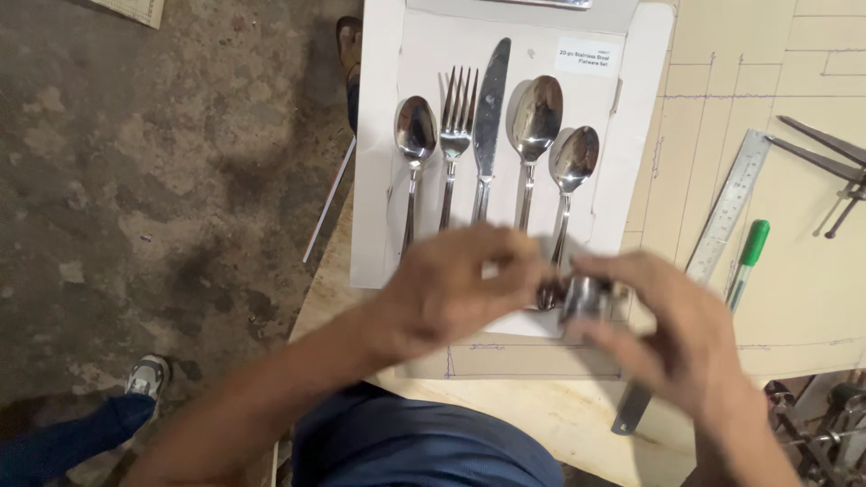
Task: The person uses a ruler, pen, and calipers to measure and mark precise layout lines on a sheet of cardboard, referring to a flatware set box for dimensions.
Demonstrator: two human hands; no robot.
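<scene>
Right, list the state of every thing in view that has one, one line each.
White cardboard flatware tray: open, lying flat on the workbench.
Five steel cutlery pieces: seated side by side in the tray.
Small shiny metal cylinder: blurred, pinched between both hands.
Left hand: fingers curled at the cylinder.
Right hand: fingers gripping the cylinder.
Green-capped pen: capped, lying flat.
Steel ruler: lying flat.
</scene>
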